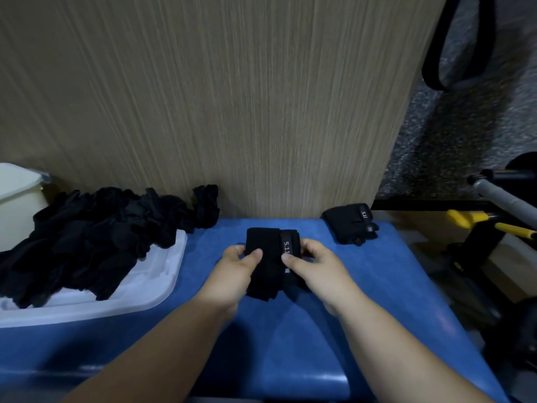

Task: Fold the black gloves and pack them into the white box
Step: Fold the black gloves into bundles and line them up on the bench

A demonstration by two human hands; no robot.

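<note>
White box (139, 289): far left on the blue surface (377, 301). It is shallow and translucent, and I can see its rim only.
Loose black gloves (96, 234): heaped over the box and spilling back to the wood panel (232, 97). I judge them unfolded.
Left hand (235, 269): gripping the left edge of the glove in work (270, 257), thumb on top and fingers curled around the side.
Glove in work: centre of the surface, between my hands, well apart from the box.
Its axis: the long axis runs away from me toward the panel. The squared end is far and the ragged, finger-like end is near. The lettered strap lies along its right side.
Right hand (313, 266): pinching the right edge at the strap, thumb on top.
Doing the fold well: I'd keep both thumbs pressing flat, bring the edges over evenly and hold the strap square so the bundle stays compact for the box.
Single glove (351, 222): right, against the panel, untouched.
</note>
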